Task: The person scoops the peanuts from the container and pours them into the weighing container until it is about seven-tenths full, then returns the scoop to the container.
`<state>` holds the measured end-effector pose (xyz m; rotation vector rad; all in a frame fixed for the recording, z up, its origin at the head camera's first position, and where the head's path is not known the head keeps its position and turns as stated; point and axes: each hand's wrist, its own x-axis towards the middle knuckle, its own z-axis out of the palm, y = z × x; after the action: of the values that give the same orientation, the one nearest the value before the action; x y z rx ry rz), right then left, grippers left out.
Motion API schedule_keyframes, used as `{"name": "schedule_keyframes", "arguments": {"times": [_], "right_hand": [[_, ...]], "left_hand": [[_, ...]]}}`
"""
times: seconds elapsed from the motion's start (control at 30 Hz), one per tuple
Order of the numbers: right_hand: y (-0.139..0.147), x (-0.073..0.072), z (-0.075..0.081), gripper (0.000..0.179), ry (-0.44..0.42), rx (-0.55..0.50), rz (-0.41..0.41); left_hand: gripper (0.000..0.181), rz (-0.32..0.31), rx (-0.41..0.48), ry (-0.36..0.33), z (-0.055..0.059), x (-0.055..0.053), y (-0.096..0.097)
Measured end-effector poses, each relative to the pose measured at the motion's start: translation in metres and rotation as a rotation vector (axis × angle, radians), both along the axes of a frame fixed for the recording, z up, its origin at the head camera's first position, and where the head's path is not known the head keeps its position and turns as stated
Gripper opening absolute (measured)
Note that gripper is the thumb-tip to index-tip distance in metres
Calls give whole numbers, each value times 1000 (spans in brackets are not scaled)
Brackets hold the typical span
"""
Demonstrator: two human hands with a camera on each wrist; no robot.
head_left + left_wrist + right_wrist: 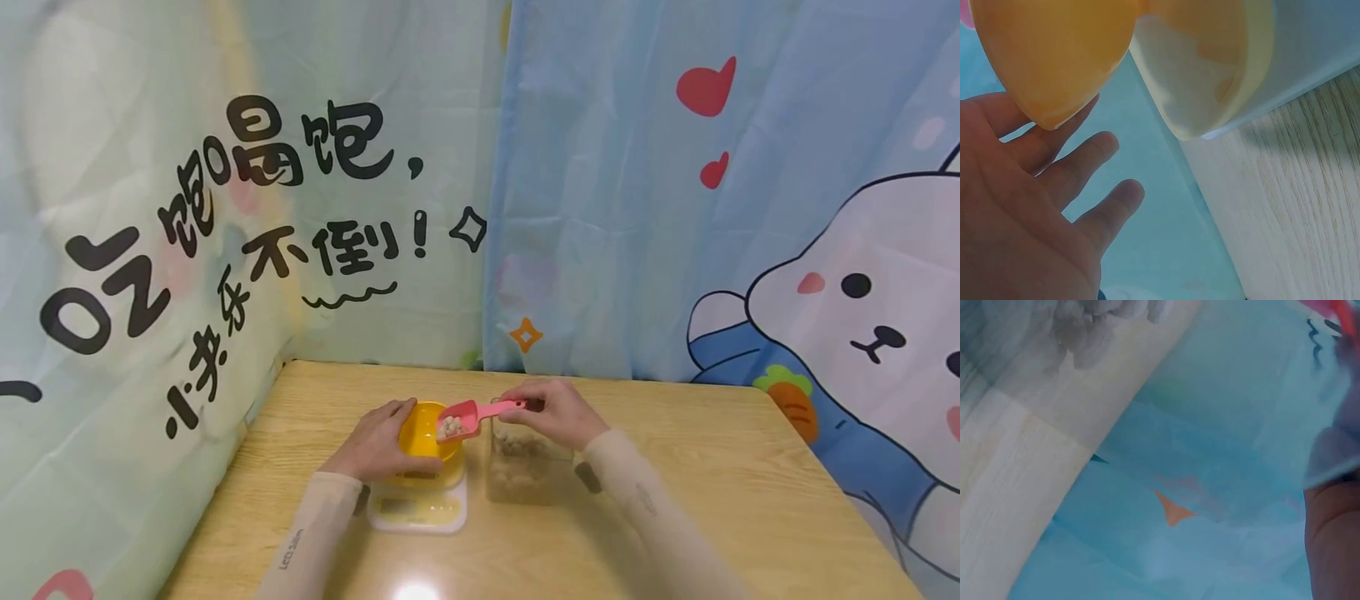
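My left hand (pixel 371 446) grips a yellow bowl (pixel 420 429), with the thumb on its near side and fingers round the far side. In the left wrist view the fingers touch the lower wall of the bowl (pixel 1060 56), and two other fingers stand apart from it. The right hand (pixel 558 412) pinches the handle of a pink scoop (pixel 491 409). Small pale chunks (pixel 452 427) lie in the scoop, which overlaps the bowl's right rim in the head view. Beneath the right hand stands a see-through container (pixel 517 483) of similar chunks (pixel 1085 328).
Below the bowl sits a low white-and-yellow base (pixel 417 521) on the wooden table (pixel 750 500). Printed curtains (pixel 600 208) hang behind the table's far edge and along its left side.
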<state>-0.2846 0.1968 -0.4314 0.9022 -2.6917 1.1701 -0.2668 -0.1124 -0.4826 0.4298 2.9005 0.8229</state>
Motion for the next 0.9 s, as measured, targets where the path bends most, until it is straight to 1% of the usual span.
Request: {"name": "schedule_keyframes", "arguments": {"times": [0.07,0.33,0.47,0.6,0.73,0.9], "right_hand": [[-1,0,3,25,3,23,-1],[-3,1,9,26,24,85,53],[-3,0,13,25,35,106,72],[-4,0,15,23,41,114,74],[-2,0,11,26,56,106,64],[1,2,3,27,61,59,64]], "left_hand": [[119,2,1,0,1,0,0],[119,-19,0,16,2,0,-1],[118,-24,-2,16,2,0,0],[118,-23,1,10,3,1,0],[119,-20,4,14,2,2,1],[120,-11,11,14,1,2,1]]}}
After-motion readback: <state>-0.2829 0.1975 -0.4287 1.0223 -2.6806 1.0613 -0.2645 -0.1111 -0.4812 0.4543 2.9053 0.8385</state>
